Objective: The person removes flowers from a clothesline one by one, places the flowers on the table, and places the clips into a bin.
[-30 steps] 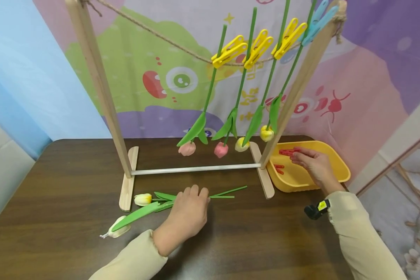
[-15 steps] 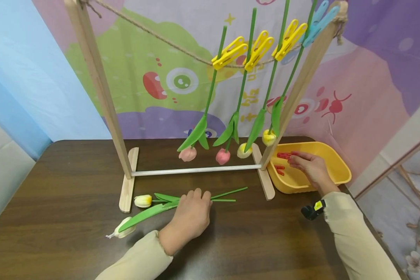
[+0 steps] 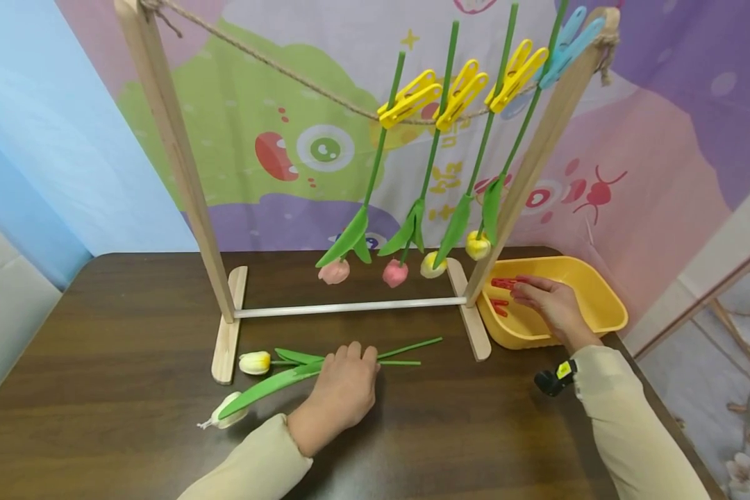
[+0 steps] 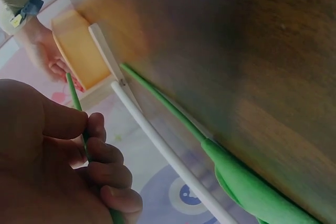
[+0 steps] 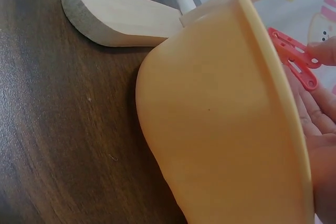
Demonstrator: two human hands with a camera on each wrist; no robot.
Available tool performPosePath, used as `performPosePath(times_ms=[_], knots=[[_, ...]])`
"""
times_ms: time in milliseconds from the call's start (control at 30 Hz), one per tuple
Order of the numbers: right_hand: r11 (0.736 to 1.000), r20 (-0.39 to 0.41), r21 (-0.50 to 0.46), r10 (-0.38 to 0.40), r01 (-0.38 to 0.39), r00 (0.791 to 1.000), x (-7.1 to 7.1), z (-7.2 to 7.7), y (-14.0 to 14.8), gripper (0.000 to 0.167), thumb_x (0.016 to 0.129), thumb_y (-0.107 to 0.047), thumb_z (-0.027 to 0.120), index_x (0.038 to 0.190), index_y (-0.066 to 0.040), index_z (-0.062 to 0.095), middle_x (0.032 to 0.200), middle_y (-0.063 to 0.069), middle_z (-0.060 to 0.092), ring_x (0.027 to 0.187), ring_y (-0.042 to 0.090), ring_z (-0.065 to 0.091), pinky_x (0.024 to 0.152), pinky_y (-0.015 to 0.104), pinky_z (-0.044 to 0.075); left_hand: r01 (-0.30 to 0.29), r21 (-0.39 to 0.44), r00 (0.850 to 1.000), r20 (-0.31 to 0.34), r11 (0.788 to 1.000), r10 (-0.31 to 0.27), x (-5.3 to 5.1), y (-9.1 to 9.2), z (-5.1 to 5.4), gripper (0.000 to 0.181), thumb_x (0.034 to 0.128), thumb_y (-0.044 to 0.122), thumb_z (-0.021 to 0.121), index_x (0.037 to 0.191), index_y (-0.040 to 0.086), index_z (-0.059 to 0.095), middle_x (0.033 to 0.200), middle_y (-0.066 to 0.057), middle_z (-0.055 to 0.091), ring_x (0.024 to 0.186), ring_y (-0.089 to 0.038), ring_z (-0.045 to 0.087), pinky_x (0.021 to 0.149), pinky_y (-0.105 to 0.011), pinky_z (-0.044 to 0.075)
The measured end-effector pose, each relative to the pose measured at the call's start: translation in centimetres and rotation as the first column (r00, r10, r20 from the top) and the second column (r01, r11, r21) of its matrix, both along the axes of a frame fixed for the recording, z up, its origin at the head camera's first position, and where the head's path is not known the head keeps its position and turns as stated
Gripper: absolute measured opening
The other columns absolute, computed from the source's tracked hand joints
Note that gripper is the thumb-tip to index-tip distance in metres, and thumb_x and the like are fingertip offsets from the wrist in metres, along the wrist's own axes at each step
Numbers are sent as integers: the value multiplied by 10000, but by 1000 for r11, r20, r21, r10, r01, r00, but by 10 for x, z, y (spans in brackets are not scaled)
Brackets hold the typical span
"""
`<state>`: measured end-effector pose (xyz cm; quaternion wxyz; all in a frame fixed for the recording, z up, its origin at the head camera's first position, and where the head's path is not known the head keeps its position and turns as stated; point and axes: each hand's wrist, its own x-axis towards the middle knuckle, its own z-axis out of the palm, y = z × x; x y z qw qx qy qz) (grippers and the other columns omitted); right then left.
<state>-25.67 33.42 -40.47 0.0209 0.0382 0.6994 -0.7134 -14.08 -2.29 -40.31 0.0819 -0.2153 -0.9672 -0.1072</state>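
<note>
**Now Your Two Hands Each Hold Something Small**

Your left hand (image 3: 344, 385), low in the middle of the frame, pinches a thin green stem (image 4: 73, 90). Your grip is narrow: in the left wrist view, your thumb and curled fingers close on it. Two tulips lie by that hand. The white tulip (image 3: 231, 411) is at the lower left, with a long green leaf (image 3: 269, 389) over it. Just above it is the yellow-and-white tulip (image 3: 255, 362). I can't tell which one your stem belongs to.

Your right hand (image 3: 553, 305), at the right of the frame, reaches over the yellow tub (image 3: 609, 298). Your thumb and fingers pinch a red peg (image 3: 503, 283), so that grip is narrow too. More red (image 3: 500, 307) shows inside the tub, just below your peg. A black gadget (image 3: 555, 379) sits at your right wrist.

Four flowers hang upside down from the string (image 3: 287, 73) at the upper right: a pale pink one (image 3: 334, 271), a pink one (image 3: 395, 273), a white-and-yellow one (image 3: 434, 264) and a yellow one (image 3: 478, 245). Three yellow pegs (image 3: 409, 102) and one blue peg (image 3: 571, 50) hold their stems. The wooden stand (image 3: 184, 160) holds the string up, and its white bar (image 3: 350, 307) runs across the middle, above the brown table (image 3: 131, 312).
</note>
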Motion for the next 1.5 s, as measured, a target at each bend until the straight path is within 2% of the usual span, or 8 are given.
performPosePath(times_ms=[267,533,733,900,1100,1267,1400,1500], knots=[[982,74,186,13,-26,997,-6,-1,1,624,897,-208,629,1320,173,373,838,-171,664,780,4,667,777,192,529,10,-17,996,89,1000,-9,0,3,-1,160,943,193,506,867,52,522,786,-97,515,728,-269,532,579,-359,376],[903,149,415,50,-109,988,-14,-5,0,596,932,-327,566,1325,100,430,979,-49,641,861,36,672,907,319,484,16,-17,991,133,1000,-13,-1,7,-5,155,948,194,507,903,48,530,816,-101,521,754,-274,542,615,-398,421],[904,154,407,70,-128,986,-21,-11,-1,540,942,-223,556,1304,154,422,960,-19,661,803,-3,653,869,292,515,28,-52,989,148,998,-20,-3,9,-9,164,960,213,487,907,61,519,820,-90,509,752,-261,530,617,-382,411],[874,180,458,91,-165,979,-25,-14,-2,502,940,-219,555,1286,134,462,1082,120,659,825,44,662,855,290,525,30,-78,991,129,997,-20,-3,10,-13,162,956,222,495,900,71,522,821,-86,511,749,-257,526,613,-367,399],[861,214,467,108,-199,971,-27,-15,-4,484,936,-182,541,1269,160,459,933,5,688,779,11,640,780,206,531,42,-92,989,144,995,-29,-4,10,-16,130,944,200,513,924,72,528,847,-87,500,780,-260,516,627,-369,397],[859,238,464,114,-216,965,-28,-15,-6,480,943,-176,541,1262,172,457,902,-14,674,760,0,623,763,197,533,53,-109,984,173,993,-33,-4,11,-15,173,842,93,596,1003,54,546,911,-102,504,840,-278,512,674,-401,421],[816,260,526,113,-239,959,-28,-14,-6,482,943,-191,543,1260,164,467,997,118,671,774,29,607,754,196,526,62,-115,980,194,991,-39,-5,12,-16,217,825,64,602,1036,43,552,935,-112,508,853,-284,513,688,-412,434],[779,271,576,103,-247,957,-30,-14,-7,470,932,-203,558,1238,149,500,936,95,672,753,40,585,724,179,503,59,-116,979,203,991,-34,-5,12,-16,204,830,65,603,1027,46,553,932,-111,504,849,-281,508,680,-408,435]])
